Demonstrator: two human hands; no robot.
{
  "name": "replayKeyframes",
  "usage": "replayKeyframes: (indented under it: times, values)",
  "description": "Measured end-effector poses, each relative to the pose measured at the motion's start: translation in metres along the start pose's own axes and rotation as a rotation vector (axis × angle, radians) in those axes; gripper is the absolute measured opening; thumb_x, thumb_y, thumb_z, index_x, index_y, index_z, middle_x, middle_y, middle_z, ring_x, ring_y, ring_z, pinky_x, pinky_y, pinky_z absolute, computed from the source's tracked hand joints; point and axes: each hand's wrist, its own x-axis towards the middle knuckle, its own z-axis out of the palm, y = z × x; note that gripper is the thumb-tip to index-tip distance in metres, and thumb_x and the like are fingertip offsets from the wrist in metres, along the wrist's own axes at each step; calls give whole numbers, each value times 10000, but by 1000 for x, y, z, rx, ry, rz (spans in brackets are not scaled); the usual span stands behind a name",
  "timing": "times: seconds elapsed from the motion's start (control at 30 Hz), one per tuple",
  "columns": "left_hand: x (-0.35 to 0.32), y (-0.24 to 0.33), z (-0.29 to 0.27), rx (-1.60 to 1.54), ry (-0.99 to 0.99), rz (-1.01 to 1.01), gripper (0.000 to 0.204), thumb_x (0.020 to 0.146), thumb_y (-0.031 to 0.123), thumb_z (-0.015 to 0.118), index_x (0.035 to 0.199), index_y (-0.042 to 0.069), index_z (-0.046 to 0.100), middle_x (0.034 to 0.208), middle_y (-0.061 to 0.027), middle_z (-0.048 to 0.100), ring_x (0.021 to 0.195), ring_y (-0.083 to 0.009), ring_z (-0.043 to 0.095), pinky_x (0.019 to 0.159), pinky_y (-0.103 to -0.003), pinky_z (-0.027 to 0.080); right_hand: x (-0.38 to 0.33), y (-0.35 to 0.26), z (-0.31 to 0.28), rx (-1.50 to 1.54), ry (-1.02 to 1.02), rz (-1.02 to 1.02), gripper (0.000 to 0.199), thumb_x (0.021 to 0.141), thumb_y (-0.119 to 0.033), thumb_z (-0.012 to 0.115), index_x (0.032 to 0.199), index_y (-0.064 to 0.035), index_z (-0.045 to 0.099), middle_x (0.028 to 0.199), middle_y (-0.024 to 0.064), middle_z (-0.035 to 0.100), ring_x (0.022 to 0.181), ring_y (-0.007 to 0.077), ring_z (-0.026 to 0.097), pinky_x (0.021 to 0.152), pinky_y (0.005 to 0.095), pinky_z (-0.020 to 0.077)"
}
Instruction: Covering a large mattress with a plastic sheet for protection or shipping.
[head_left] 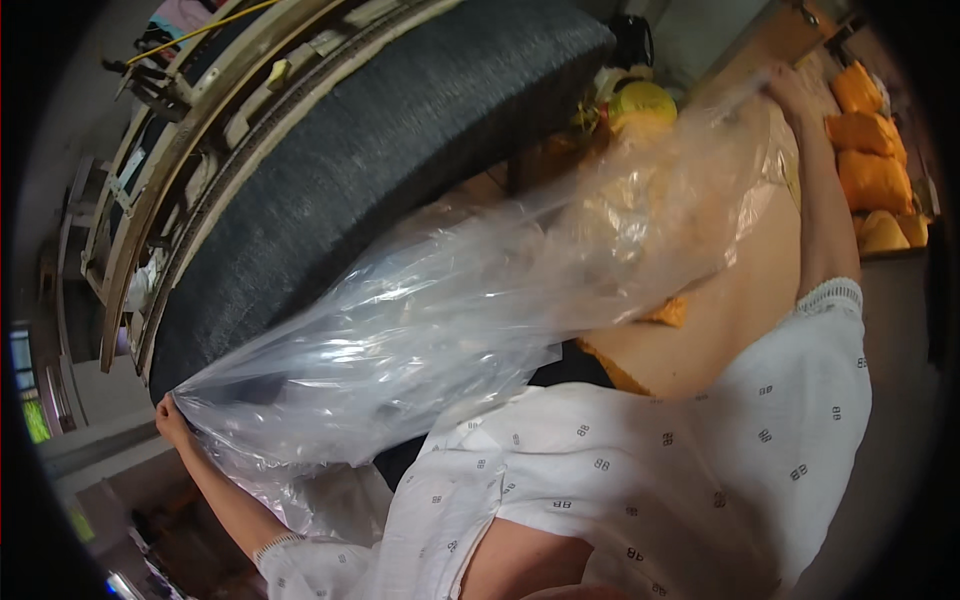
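Observation:
A large clear plastic sheet (430, 300) stretches slantwise in front of me, creased and shiny; whether it is a bag cannot be made out. My left hand (172, 420) pinches one end of it at the lower left, close to the near end of a dark padded surface. Far out to the upper right, my right hand (785, 88) is closed on the other end, with the arm reaching up and away. Between the two hands the plastic hangs loose in folds, partly smeared by motion. Behind its right part, yellow-orange things show through, blurred.
The long dark cloth-covered padded board (350, 170) runs across the upper left, beside a wooden frame (190, 190) with metal fittings. A tan tabletop (700, 340) lies at the right under the plastic. Several orange packets (870, 175) are stacked at the far right. A yellow-green round thing (643, 102) stands beyond.

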Motion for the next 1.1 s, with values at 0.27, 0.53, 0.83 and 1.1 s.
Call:
replayKeyframes:
  times: [0.27,0.53,0.83,1.1]
  values:
    - [-26,-55,-9,-241,-82,-242,269,842,267,602,765,12,635,691,14,584,636,-73,484,592,-224,403,-69,-246,164,241,-98,-843,301,917,-299,456,1060,-51,550,1059,93,570,963,177,553,900,290,403]
    - [-18,-121,-93,-199,-268,-356,219,821,251,636,819,32,634,767,-5,604,692,-93,521,672,-240,431,-27,-214,296,-314,-334,-986,480,903,-409,408,1289,-124,441,1388,83,359,1296,249,304,1053,365,233]
    - [-24,94,7,-277,-87,-320,380,793,394,634,1016,86,658,933,-11,639,848,-112,552,786,-241,412,39,-180,258,-66,-570,-359,546,909,-413,413,1312,-44,403,1346,125,411,1243,219,380,1025,300,266]
    - [-21,108,42,-405,257,-91,265,768,303,657,866,58,683,741,-18,647,678,-100,569,657,-237,439,-65,-351,313,-512,5,-1210,218,896,-210,474,992,-31,551,991,178,523,914,357,521,764,402,432]
